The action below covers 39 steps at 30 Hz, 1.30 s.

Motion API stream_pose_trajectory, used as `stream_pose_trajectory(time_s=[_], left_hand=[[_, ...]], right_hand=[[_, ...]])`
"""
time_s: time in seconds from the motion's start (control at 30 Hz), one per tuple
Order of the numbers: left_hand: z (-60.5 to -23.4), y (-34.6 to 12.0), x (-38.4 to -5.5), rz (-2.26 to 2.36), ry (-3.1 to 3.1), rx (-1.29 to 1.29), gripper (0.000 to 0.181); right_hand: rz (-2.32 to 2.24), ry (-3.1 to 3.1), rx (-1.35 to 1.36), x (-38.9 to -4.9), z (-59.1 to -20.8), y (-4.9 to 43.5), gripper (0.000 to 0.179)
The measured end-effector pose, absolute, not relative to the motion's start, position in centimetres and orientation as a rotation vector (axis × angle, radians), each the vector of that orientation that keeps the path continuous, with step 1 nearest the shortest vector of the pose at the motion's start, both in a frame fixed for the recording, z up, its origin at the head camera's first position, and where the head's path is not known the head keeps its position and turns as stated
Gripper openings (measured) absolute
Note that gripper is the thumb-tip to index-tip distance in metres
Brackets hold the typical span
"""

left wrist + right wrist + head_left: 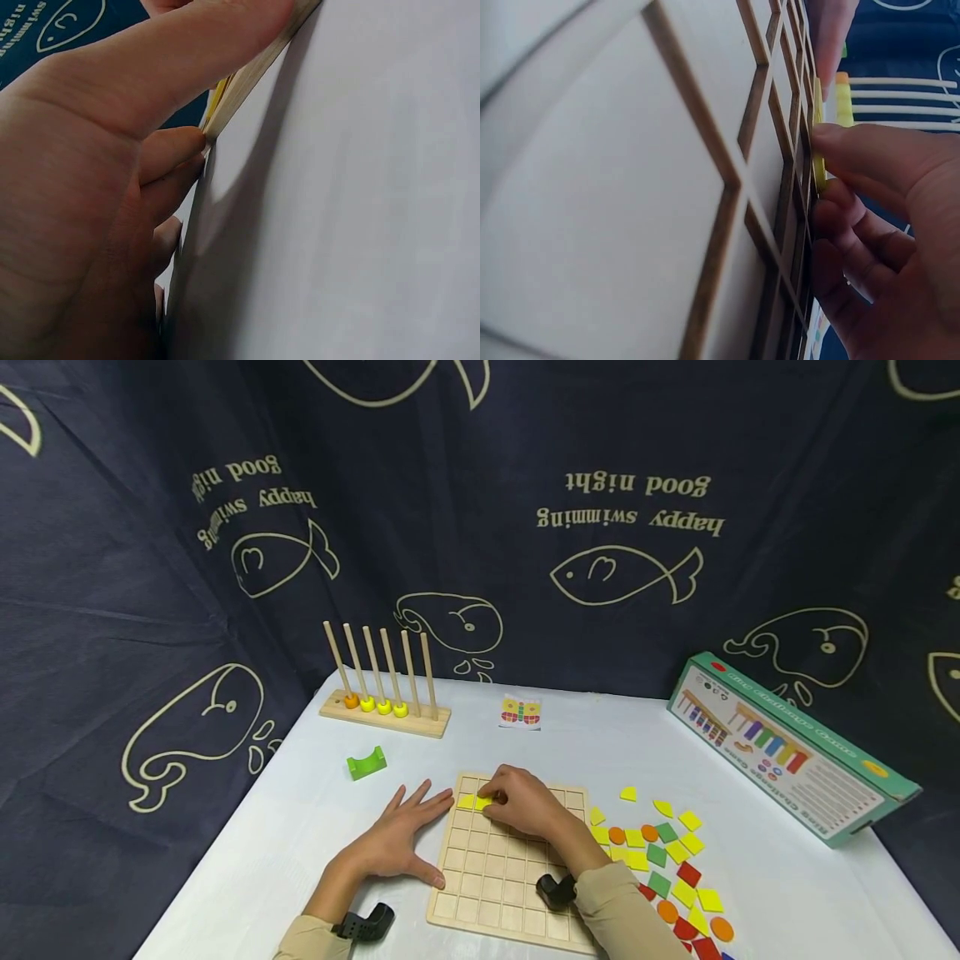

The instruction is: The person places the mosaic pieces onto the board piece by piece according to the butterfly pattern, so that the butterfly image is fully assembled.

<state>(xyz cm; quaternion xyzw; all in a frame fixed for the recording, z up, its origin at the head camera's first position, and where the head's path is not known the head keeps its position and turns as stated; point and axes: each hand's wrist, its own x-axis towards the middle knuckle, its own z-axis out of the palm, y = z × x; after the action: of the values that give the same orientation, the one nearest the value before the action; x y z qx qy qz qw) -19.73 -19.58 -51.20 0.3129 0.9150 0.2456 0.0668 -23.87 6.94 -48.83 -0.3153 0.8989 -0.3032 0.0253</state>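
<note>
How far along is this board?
It looks early. Done: one yellow piece sits near the far-left corner of the grid board. In hand: the right hand pinches another yellow piece beside it; the left hand rests at the board's left edge. Remaining: most visible squares are bare, and many loose coloured pieces lie rightward.
</note>
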Motion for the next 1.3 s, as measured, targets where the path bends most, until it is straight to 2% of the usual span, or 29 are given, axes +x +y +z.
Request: stream_pose_trajectory(time_s=[0.37, 0.53, 0.9, 1.3], left_hand=[[-51.3, -19.6, -19.9, 0.763, 2.763, 0.955, 0.121], [-51.5, -19.8, -19.9, 0.748, 2.770, 0.931, 0.123], [-51.2, -19.6, -19.8, 0.771, 2.754, 0.937, 0.124], [-51.1, -19.4, -19.8, 0.768, 2.758, 0.921, 0.124]], right_hand=[[-0.903, 2.790, -1.031, -24.0, -48.2, 7.8, 0.021], [-0.953, 2.779, -0.977, -23.9, -48.1, 9.4, 0.018], [-1.096, 2.837, -0.820, -23.1, -47.3, 15.2, 0.017], [-0.950, 2.953, -0.447, -22.8, -47.2, 22.8, 0.024]])
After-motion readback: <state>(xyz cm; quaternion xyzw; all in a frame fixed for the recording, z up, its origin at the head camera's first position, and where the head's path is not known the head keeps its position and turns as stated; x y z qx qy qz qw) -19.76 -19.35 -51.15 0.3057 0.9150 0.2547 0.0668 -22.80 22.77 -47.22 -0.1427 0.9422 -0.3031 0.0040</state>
